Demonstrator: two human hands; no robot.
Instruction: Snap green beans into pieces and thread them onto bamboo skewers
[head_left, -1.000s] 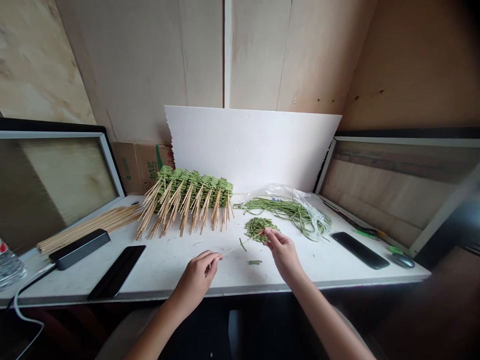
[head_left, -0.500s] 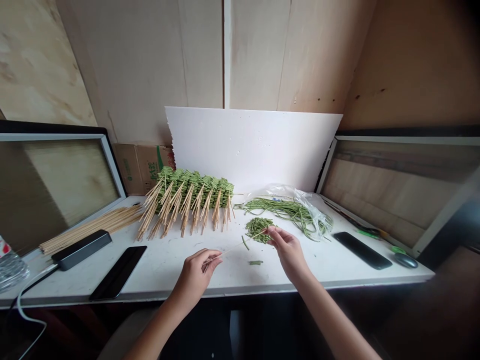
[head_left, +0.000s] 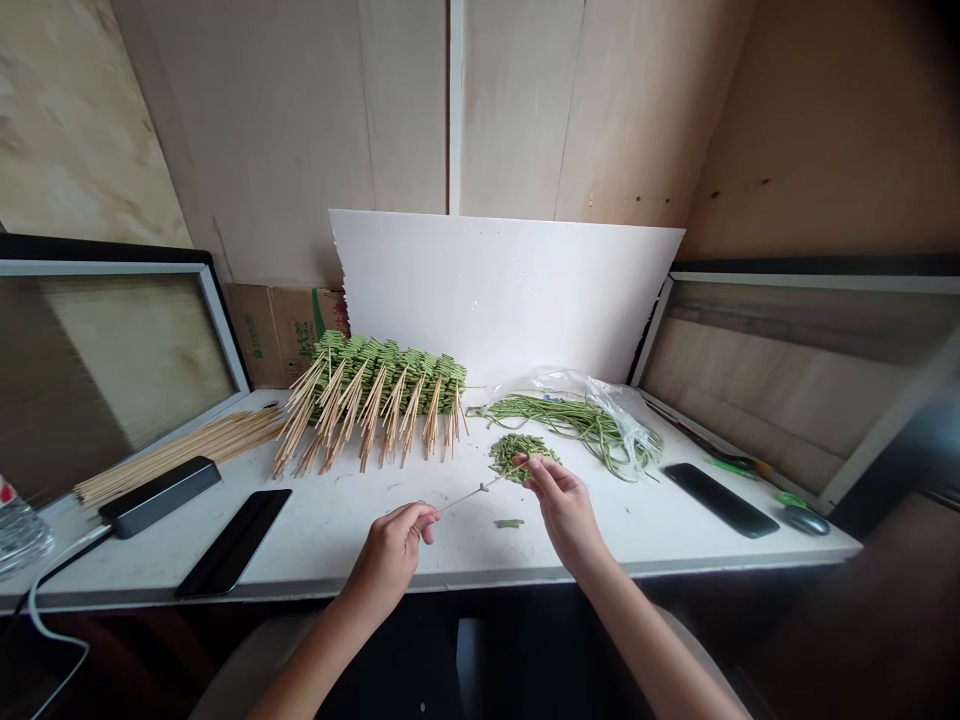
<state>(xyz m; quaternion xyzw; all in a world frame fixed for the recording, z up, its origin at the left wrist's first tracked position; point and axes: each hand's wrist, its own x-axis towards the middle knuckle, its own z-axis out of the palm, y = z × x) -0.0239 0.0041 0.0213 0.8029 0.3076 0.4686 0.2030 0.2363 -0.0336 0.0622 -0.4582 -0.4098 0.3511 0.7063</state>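
A thin bamboo skewer runs slantwise between my two hands above the white table. My left hand is closed round its near end. At the far end, the thumb and fingers of my right hand pinch it; whether a piece of bean is also between them I cannot make out. Just beyond my right fingertips lies a heap of cut green bean pieces. One small bean piece shows along the skewer's line, on it or behind it. Several short pieces lie together nearer the table's front edge.
Stacked skewers of beans stand at the back left, beside loose bamboo skewers. Long green beans lie in a clear plastic bag. Phones, a black box and a mouse flank the work area.
My right hand has shifted slightly left along the skewer. The left hand's fingers have moved a little, with more of the thumb side showing. The view has drifted slightly.
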